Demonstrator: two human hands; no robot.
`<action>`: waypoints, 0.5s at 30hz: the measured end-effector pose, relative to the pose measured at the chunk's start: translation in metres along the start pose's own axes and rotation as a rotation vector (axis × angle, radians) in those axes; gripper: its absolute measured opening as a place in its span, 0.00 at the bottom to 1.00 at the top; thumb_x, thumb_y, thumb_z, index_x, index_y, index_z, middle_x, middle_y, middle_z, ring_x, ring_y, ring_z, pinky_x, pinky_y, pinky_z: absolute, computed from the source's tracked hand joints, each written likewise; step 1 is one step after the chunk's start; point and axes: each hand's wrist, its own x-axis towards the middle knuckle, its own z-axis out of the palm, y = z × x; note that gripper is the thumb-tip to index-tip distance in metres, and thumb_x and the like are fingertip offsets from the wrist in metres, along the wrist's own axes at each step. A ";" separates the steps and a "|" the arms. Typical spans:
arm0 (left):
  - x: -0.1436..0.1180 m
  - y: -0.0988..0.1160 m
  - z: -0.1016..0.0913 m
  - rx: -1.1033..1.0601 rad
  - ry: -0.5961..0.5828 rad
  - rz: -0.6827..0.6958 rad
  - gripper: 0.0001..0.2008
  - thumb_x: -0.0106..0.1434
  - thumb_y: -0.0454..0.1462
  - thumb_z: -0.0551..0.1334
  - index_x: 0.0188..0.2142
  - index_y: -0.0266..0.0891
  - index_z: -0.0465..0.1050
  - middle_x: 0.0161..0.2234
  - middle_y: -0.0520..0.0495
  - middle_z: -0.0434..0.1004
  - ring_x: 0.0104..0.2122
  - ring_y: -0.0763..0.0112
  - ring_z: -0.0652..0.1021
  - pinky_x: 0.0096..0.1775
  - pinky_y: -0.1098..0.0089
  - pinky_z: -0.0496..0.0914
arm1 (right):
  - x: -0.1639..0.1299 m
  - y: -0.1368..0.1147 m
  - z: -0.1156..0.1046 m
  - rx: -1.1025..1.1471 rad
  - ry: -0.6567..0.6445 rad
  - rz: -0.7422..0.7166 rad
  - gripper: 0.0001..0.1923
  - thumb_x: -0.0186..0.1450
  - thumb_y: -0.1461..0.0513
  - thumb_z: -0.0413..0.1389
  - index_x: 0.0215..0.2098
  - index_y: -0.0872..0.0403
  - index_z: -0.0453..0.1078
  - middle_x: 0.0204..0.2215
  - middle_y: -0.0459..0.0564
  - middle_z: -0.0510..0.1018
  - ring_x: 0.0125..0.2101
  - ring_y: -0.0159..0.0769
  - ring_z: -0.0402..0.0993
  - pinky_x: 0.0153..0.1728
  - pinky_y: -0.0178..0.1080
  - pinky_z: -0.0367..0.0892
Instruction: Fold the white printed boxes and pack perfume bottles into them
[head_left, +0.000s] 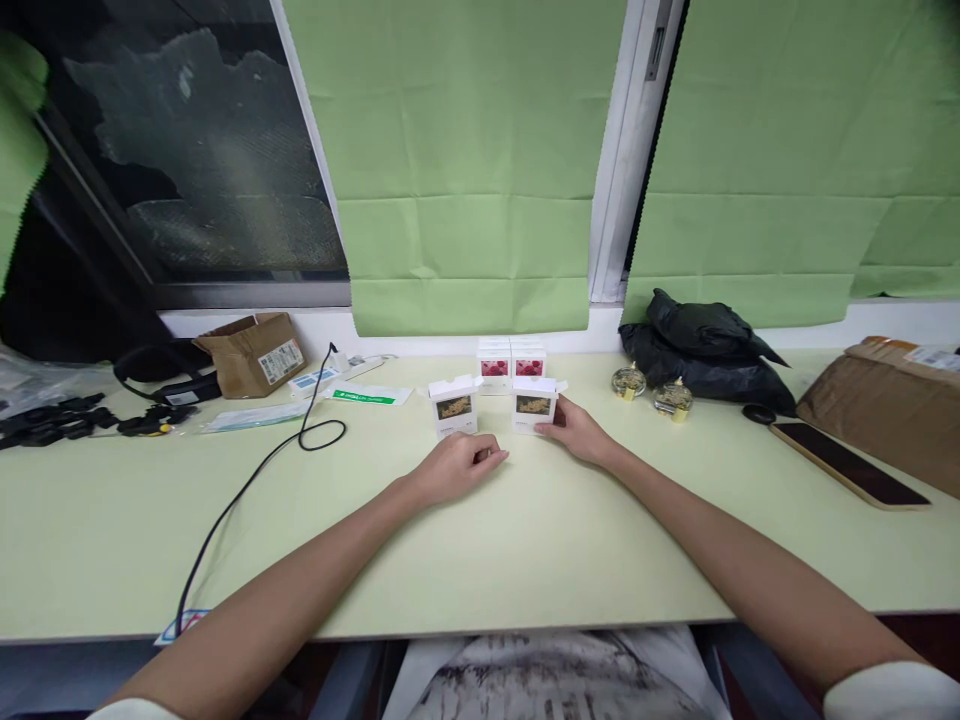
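Far left of bench (112,520): black straps and clips (52,418), black cable loop with headset-like item (154,372), open brown carton (255,352) with white label. Thin black cable (247,480) running from the bench's rear toward the front edge. Flat white-and-green packet (365,396) lying beside the cable's far end.

Centre: left hand (457,466) resting on bench, fingers curled loosely closed, gripping nothing; just in front of left white box (454,406), not touching it. Left white box upright, top flap open, dark-gold picture facing camera. Right white box (534,404) just beside it, same print, flap also up. Right hand (574,430) against this box's right side, fingers wrapped on its edge, holding it on the bench. Behind both, two white boxes with red pictures (511,366) side by side near the wall.

Right: two small round gold-capped bottles (651,390) in front of black plastic bag (705,350). Small black ring (757,412) near the bag. Dark phone (847,462) lying flat, screen up. Brown parcel (885,405) at far right edge.
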 end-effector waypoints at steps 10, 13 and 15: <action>0.000 0.002 -0.002 0.018 -0.043 -0.027 0.20 0.74 0.50 0.55 0.31 0.42 0.71 0.24 0.54 0.70 0.26 0.70 0.68 0.30 0.69 0.57 | -0.003 -0.007 -0.002 -0.332 0.118 0.038 0.21 0.61 0.54 0.67 0.48 0.54 0.70 0.44 0.52 0.76 0.38 0.40 0.73 0.42 0.44 0.73; 0.000 0.002 -0.003 0.013 -0.050 -0.024 0.20 0.74 0.50 0.55 0.31 0.41 0.71 0.24 0.53 0.69 0.26 0.70 0.68 0.30 0.69 0.57 | -0.003 -0.008 -0.002 -0.272 0.099 0.053 0.22 0.61 0.54 0.67 0.49 0.54 0.69 0.41 0.49 0.76 0.36 0.39 0.73 0.41 0.43 0.72; 0.000 0.002 -0.003 0.007 -0.043 -0.019 0.21 0.74 0.51 0.55 0.31 0.41 0.71 0.24 0.53 0.69 0.26 0.70 0.68 0.30 0.69 0.57 | -0.003 -0.008 -0.002 -0.260 0.097 0.053 0.22 0.61 0.55 0.67 0.50 0.54 0.69 0.40 0.48 0.76 0.36 0.39 0.73 0.41 0.43 0.72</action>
